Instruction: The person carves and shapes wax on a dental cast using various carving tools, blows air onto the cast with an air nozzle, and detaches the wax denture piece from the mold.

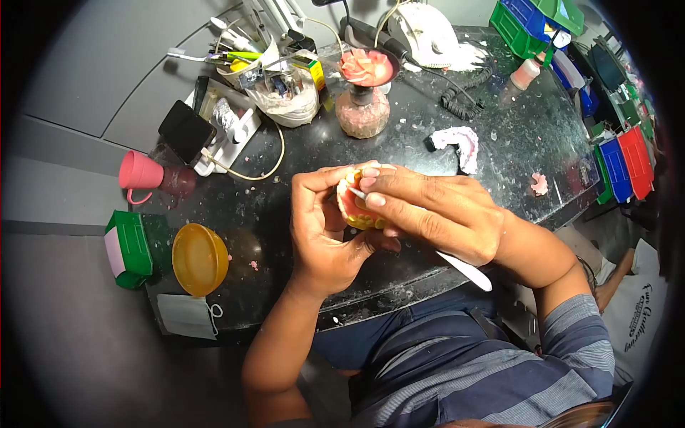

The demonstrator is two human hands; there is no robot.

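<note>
My left hand (317,246) is closed around a dental model (347,208) with pink wax and a yellow lower rim, held above the front of the dark table. In my right hand (446,217) is a slim carving tool with a white handle (467,272). Its narrow tip meets the pink inner surface of the model, and the handle sticks out below my palm toward my body. Fingers of both hands cover part of the model. Behind my hands stands a glass jar (362,114) topped by a dark dish of pink wax pieces (365,68).
On the left are a yellow bowl (193,282), a face mask (184,316), a pink mug (140,172) and a green box (135,250). A tool-filled container (289,107) stands behind. A white, pink-edged piece (467,145) lies to the right. Another person (646,307) is at far right.
</note>
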